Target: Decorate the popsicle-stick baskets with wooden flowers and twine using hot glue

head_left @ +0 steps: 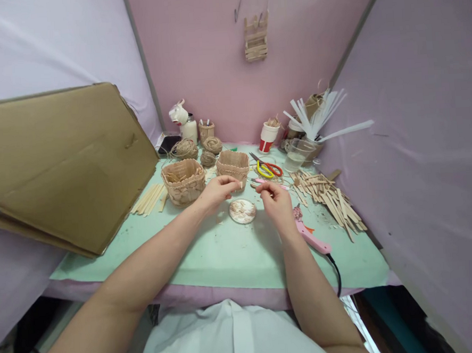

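My left hand point(220, 191) is closed in a pinch on a small pale wood chip point(241, 186), in front of an oval woven basket point(233, 163). My right hand point(275, 199) is closed too, thumb and fingertips together. Whatever lies between those fingers is too small to make out. On the table between and below both hands lies a round disc point(242, 212), its surface covered with pale chips. A pink glue gun point(312, 238) rests beside my right wrist, its black cord running off the front edge.
Left stand a second basket point(183, 182) holding wood pieces, flat sticks point(148, 199) and a large cardboard sheet point(67, 165). Scissors point(266, 168) lie behind my right hand. Right are a stick pile point(329, 197), a clear cup point(296, 154) and white strips point(320, 115). Twine balls point(212, 145) sit behind.
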`<state>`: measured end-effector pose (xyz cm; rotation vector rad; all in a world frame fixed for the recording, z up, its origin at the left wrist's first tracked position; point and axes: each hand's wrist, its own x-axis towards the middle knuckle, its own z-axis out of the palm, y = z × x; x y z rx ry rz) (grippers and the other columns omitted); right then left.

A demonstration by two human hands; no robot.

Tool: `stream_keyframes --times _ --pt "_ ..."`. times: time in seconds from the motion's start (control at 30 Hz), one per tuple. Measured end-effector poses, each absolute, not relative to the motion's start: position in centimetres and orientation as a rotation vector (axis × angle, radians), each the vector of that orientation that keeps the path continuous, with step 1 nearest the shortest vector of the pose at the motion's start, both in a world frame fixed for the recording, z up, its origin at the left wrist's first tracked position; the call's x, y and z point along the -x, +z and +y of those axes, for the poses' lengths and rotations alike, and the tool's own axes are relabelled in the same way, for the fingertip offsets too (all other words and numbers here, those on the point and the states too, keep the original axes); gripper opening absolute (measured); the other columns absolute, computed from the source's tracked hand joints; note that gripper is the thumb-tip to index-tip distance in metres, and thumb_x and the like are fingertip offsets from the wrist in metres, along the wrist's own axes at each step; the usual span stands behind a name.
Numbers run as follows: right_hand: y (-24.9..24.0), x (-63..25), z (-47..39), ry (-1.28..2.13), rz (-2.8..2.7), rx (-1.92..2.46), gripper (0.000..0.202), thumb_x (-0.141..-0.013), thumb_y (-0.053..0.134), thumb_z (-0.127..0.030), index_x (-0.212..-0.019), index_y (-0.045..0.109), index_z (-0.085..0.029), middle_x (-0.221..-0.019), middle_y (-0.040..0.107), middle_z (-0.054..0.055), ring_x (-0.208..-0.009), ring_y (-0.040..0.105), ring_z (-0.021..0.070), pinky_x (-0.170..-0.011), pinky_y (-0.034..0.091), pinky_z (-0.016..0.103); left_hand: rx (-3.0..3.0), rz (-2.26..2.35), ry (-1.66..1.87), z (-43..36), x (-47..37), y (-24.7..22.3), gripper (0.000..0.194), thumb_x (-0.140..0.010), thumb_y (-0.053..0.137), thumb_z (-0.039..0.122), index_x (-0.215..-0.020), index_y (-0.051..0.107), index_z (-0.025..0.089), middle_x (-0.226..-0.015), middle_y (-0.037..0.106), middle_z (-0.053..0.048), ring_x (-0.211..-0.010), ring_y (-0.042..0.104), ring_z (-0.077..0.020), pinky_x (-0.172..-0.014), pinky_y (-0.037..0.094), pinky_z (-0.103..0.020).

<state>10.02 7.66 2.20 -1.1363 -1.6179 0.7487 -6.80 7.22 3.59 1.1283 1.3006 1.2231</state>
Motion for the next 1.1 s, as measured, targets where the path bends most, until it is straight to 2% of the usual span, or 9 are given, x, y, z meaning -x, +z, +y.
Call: stream_keyframes --times 0.1,0.2,0.3,0.4,0.53,0.83,1.1 --pt "2.3 -10.0 7.6 0.649 -1.709 1.192 0.014 -0.074 0.05 -0.022 -0.072 0.063 -0.017 -0.069 0.061 0.001 -0.064 0.051 0.0141 -0.064 0.039 0.026 -1.123 1.335 1.219 7.3 6.8 3.6 0.023 -0.059 0.069 0.035 -0.07 0.063 0.016 -0.07 0.058 0.0 -0.066 0.047 -0.0098 -0.056 0.034 -0.021" --pt "2.0 -9.7 7.8 0.509 -1.873 1.204 0.014 -0.077 0.053 -0.026 -0.076 0.064 -0.018 -0.075 0.063 0.003 -0.069 0.053 0.0152 -0.068 0.039 0.026 -1.127 1.366 1.215 7.3 6.8 3.4 0.024 -0.059 0.069 0.035 -0.072 0.064 0.016 -0.07 0.057 0.0 -0.067 0.048 -0.0102 -0.055 0.033 -0.021" --pt "1.6 -9.1 8.3 0.336 -2.141 1.287 0.017 -0.08 0.052 -0.022 -0.08 0.068 -0.018 -0.083 0.064 0.006 -0.079 0.054 0.0179 -0.072 0.036 0.029 -1.131 1.387 1.209 7.4 6.9 3.1 0.024 -0.058 0.068 0.035 -0.072 0.064 0.016 -0.069 0.057 0.001 -0.066 0.047 -0.0105 -0.054 0.031 -0.021" --pt "1.4 -8.4 8.5 0.176 -2.352 1.403 0.02 -0.081 0.051 -0.017 -0.082 0.071 -0.019 -0.086 0.065 0.008 -0.087 0.055 0.0212 -0.071 0.033 0.03 -1.119 1.402 1.196 7.5 6.9 2.9 0.022 -0.058 0.068 0.034 -0.07 0.064 0.016 -0.067 0.056 0.001 -0.065 0.046 -0.0102 -0.053 0.03 -0.022" --pt "1.2 -7.8 8.5 0.076 -2.436 1.45 0.021 -0.082 0.052 -0.02 -0.089 0.071 -0.022 -0.091 0.065 0.008 -0.093 0.054 0.0231 -0.071 0.03 0.032 -1.107 1.41 1.179 7.6 7.0 2.7 0.021 -0.058 0.067 0.033 -0.07 0.063 0.016 -0.067 0.056 0.001 -0.065 0.046 -0.0104 -0.052 0.03 -0.022" --pt "0.8 -7.7 8.7 0.105 -2.425 1.467 0.018 -0.079 0.051 -0.017 -0.082 0.068 -0.021 -0.088 0.066 0.006 -0.089 0.056 0.0212 -0.069 0.031 0.03 -1.128 1.432 1.16 7.6 7.2 2.8 0.02 -0.061 0.066 0.033 -0.072 0.064 0.016 -0.067 0.054 0.0 -0.064 0.045 -0.0101 -0.051 0.03 -0.021" --pt "0.7 -8.5 8.9 0.492 -2.209 1.384 0.019 -0.074 0.048 -0.014 -0.078 0.065 -0.02 -0.076 0.067 0.002 -0.071 0.057 0.0158 -0.065 0.035 0.025 -1.156 1.446 1.16 7.9 7.4 2.3 0.021 -0.059 0.066 0.033 -0.071 0.065 0.015 -0.068 0.057 -0.001 -0.064 0.046 -0.0109 -0.049 0.029 -0.021"
